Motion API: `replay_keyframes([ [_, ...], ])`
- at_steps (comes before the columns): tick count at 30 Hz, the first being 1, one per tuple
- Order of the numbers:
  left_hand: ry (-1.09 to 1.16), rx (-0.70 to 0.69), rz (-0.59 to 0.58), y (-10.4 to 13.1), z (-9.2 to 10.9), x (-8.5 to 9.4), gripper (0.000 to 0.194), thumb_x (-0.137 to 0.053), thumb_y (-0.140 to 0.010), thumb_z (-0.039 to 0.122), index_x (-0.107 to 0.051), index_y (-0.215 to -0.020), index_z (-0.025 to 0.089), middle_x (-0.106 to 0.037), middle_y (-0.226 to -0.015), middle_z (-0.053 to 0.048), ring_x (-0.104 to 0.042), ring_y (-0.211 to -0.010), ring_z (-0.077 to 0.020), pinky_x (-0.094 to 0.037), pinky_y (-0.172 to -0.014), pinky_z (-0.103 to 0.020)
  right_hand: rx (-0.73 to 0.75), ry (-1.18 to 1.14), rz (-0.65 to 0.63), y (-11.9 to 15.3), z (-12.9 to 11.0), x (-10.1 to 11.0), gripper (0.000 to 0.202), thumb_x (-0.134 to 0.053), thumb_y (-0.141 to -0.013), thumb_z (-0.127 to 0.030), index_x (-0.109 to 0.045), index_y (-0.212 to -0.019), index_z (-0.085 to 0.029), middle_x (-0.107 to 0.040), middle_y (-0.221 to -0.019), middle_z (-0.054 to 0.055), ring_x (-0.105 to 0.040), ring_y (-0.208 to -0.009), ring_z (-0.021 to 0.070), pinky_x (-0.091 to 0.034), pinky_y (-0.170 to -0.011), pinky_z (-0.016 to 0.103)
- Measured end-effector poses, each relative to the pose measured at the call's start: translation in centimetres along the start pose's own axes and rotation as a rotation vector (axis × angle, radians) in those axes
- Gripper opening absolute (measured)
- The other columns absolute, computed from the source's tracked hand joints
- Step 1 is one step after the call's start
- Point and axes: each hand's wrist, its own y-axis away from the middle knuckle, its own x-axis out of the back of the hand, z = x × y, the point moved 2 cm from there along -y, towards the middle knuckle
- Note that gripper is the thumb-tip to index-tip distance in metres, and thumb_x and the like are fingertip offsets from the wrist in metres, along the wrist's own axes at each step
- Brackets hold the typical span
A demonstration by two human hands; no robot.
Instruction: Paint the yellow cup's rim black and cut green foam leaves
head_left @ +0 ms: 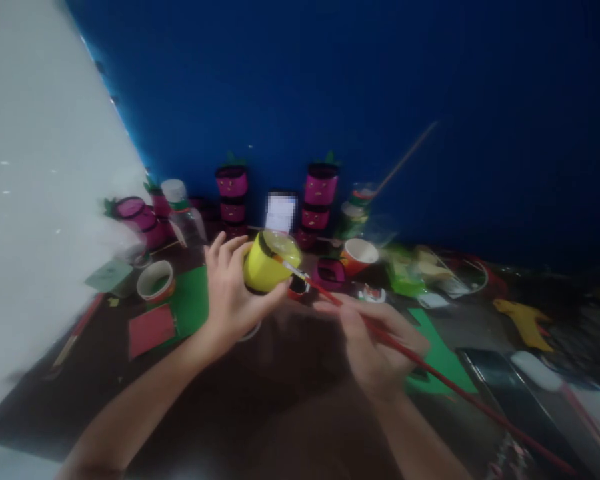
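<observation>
My left hand (233,287) is wrapped round a yellow cup (265,269), tilted and held above the dark table. A dark band runs along part of the cup near its rim. My right hand (380,337) is closed on a long red paintbrush (420,363), pinched between thumb and fingers. The brush tip touches or nearly touches the dark band on the cup; blur hides the exact contact. Just behind my hands stand a small magenta cup piece (329,272) and an orange paper cup (360,257) with a white inside.
Magenta stacked figures (321,190) stand by the blue wall, beside a lit phone (281,212) and a clear bottle (185,217). At left are a paper cup (156,280) and red paper (151,330). A yellow glue gun (525,322) and a dark phone (515,393) lie right.
</observation>
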Motion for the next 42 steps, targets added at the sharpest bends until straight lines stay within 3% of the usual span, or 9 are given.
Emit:
replay_keyframes([
  [28,-0.004,0.031,0.068,-0.8,-0.42,0.86,0.05,-0.07,-0.058,0.043,-0.054,-0.099,0.02,-0.056,-0.11,-0.008,-0.037,-0.121,-0.0312,-0.026,-0.103,-0.049,-0.021,0.093,0.169,-0.53,0.32,0.52,0.01,-0.063,-0.077,-0.025,-0.065,-0.074,-0.016,-0.072,-0.065,0.003,-0.069,-0.059,0.0186,-0.057,-0.059,0.031],
  [32,-0.008,0.034,0.052,-0.67,-0.45,0.65,0.052,-0.071,-0.056,0.045,-0.054,-0.099,0.021,-0.056,-0.109,-0.007,-0.038,-0.121,-0.0319,-0.026,-0.102,-0.05,0.01,0.06,0.124,-0.33,0.07,0.54,0.004,-0.062,-0.078,-0.02,-0.066,-0.078,-0.018,-0.073,-0.071,0.003,-0.07,-0.063,0.0198,-0.058,-0.062,0.032],
  [37,0.001,0.023,0.02,-0.27,-0.27,0.22,0.055,-0.071,-0.055,0.047,-0.053,-0.1,0.021,-0.056,-0.11,-0.007,-0.038,-0.121,-0.033,-0.024,-0.102,-0.052,0.055,0.053,-0.003,-0.12,-0.36,0.11,0.012,-0.062,-0.076,-0.014,-0.066,-0.085,-0.02,-0.073,-0.075,0.002,-0.07,-0.062,0.0185,-0.059,-0.061,0.029],
  [42,0.014,0.026,0.034,-0.48,-0.26,0.49,0.052,-0.071,-0.057,0.044,-0.053,-0.1,0.021,-0.055,-0.11,-0.007,-0.037,-0.121,-0.0329,-0.023,-0.103,-0.052,0.008,0.067,0.103,-0.26,0.01,0.21,0.005,-0.063,-0.077,-0.018,-0.067,-0.079,-0.019,-0.073,-0.071,0.001,-0.07,-0.063,0.0184,-0.058,-0.064,0.03],
])
